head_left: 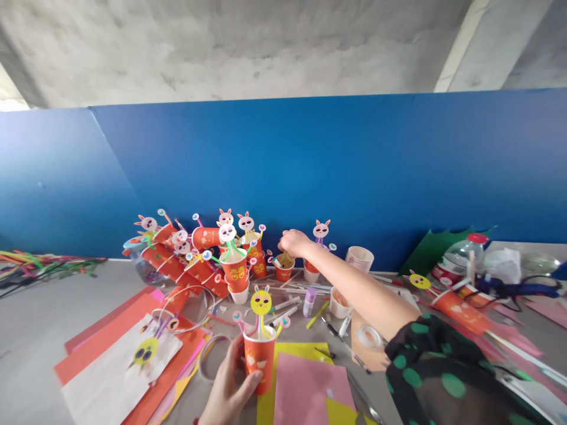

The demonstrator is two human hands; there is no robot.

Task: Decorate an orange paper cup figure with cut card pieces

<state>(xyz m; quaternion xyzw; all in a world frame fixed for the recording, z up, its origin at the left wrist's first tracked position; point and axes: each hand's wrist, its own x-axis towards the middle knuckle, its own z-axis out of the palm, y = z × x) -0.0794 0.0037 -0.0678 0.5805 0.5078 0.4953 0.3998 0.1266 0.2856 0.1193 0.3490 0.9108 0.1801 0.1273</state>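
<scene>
My left hand (228, 386) is wrapped round an orange paper cup (260, 360) near the table's front edge. A yellow bunny face on straws (260, 302) sticks up out of that cup. My right hand (293, 242) reaches far across the table, its fingers pinched together over a small orange cup (284, 271) that has sticks in it. What the fingers hold I cannot make out. My right sleeve (436, 369) is black with green dots. Beside that cup stands a cluster of finished orange bunny cups (230, 260) against the blue wall.
Sheets of pink (305, 392), yellow, red and white paper (110, 378) lie at the front. A stack of white cups (359, 257), a glue stick (309, 301), a tape roll (370, 337), pens, a plastic bottle (458, 260) and a glue gun (514, 289) lie to the right. Pipe cleaners (39, 262) lie far left.
</scene>
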